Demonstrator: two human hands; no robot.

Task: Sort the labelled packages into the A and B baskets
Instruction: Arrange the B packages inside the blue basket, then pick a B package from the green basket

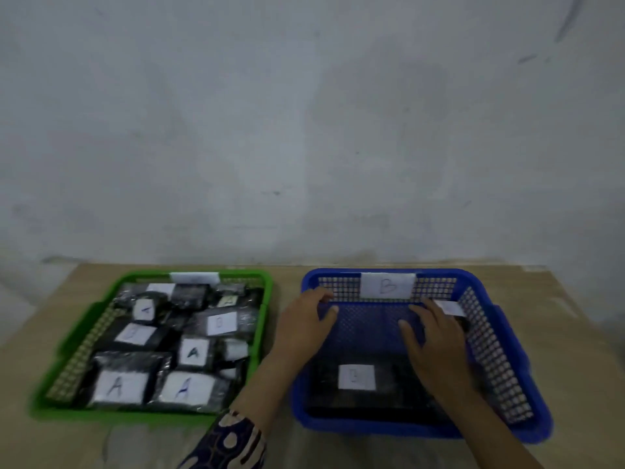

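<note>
Both hands hover loose-fingered inside the blue B basket (500,360): left hand (306,328) empty, right hand (436,346) apparently empty beside a package (451,311). Looks like a drop-off just finishing. Next up, probably fishing a B package (221,323) out of the green basket (84,333).

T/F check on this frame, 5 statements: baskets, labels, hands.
1. The blue basket carries a B label on its far wall. True.
2. The green basket holds only A-labelled packages. False: at least one, the B-labelled package, sits among the A ones.
3. Both hands are over the green basket. False: the left hand and right hand are over the blue basket.
4. A black package with a white label lies in the blue basket's near part. True.
5. The blue basket stands left of the green one. False: it stands to the right.
</note>
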